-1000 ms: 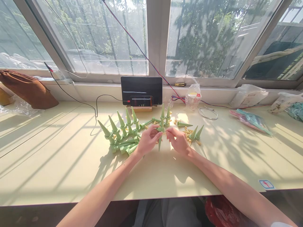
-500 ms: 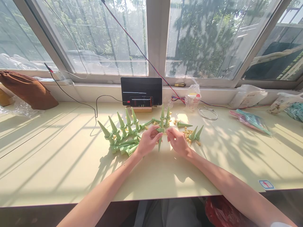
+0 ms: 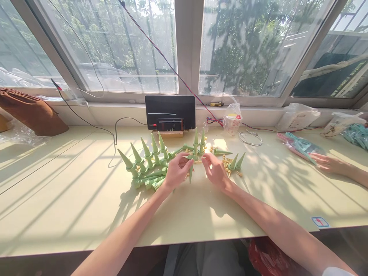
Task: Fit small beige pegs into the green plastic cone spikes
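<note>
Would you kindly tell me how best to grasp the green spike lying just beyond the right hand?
I'd pinch the green spike near its wide left end, probably from above: it lies flat, tapering to a point at the right, and yellow pieces lie close by the wide end, crowding a sideways approach.

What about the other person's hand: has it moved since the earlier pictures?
Yes: out of view earlier, the other person's hand has come in leftward from the right edge, to the right end of the packet on the table.
</note>
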A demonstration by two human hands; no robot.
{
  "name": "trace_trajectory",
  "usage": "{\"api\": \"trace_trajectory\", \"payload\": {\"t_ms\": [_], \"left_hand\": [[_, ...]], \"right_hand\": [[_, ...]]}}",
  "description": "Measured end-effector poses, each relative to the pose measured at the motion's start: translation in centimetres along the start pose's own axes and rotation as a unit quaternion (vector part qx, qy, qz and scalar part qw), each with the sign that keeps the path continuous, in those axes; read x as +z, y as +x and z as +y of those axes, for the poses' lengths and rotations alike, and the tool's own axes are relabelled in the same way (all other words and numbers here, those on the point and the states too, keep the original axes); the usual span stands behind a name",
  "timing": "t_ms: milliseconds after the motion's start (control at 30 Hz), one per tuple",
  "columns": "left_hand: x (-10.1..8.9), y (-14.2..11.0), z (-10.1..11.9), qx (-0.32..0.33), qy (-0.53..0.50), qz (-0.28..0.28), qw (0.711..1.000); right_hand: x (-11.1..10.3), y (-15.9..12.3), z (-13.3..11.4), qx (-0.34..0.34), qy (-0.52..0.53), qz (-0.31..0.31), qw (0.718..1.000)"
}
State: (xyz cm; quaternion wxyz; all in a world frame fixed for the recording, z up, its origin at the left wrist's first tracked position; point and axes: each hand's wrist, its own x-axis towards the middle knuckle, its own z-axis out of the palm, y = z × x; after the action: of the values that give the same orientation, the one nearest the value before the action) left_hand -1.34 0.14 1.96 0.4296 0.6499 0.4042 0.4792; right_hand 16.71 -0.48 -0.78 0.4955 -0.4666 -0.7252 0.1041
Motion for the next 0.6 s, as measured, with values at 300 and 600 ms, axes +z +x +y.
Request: {"api": "trace_trajectory", "payload": {"t_ms": [300,600], "left_hand": [[0.5,-0.3,-0.2,-0.015,-0.018,-0.016,1.000],[0.6,-0.3,0.0,-0.019,-0.026,-0.016,0.999]], "right_hand": [[-0.5,3.9,3.8,0.078,-0.228,-0.021,0.970],[-0.4,7.6,8.2,0.169,-0.291,-0.142,0.931]]}}
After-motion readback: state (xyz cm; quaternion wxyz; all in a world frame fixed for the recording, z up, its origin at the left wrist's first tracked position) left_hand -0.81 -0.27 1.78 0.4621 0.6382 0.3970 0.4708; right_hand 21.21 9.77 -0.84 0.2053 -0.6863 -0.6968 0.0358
